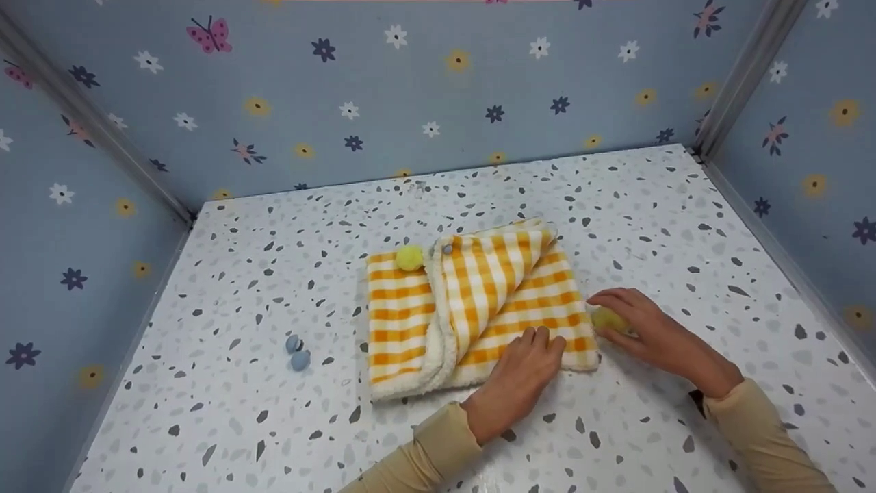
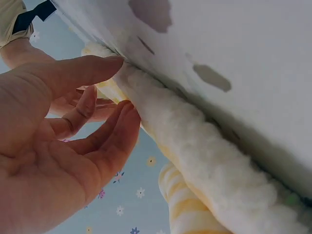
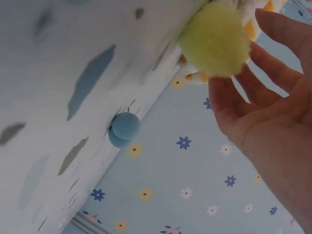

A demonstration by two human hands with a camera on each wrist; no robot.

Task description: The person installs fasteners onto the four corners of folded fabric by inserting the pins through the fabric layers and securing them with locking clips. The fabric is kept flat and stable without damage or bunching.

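A yellow-and-white checked blanket (image 1: 527,325) with white fleece backing lies folded on the table, one corner turned over its top. My left hand (image 1: 523,370) is at its near edge. In the left wrist view, the thumb (image 2: 105,67) and fingertips lie on either side of the fleece border (image 2: 195,146). Just off the blanket's right side, my right hand (image 1: 650,332) has its fingers curved round a fuzzy yellow pompom (image 3: 214,41). How the pompom is fastened is hidden. A second yellow pompom (image 1: 410,258) sits on the blanket's far left part, near a small blue ball (image 1: 447,250).
Two small blue balls (image 1: 300,360) lie close together on the speckled white table (image 1: 226,308), left of the blanket. Blue panels (image 1: 424,75) printed with flowers and butterflies rise at the back, left and right.
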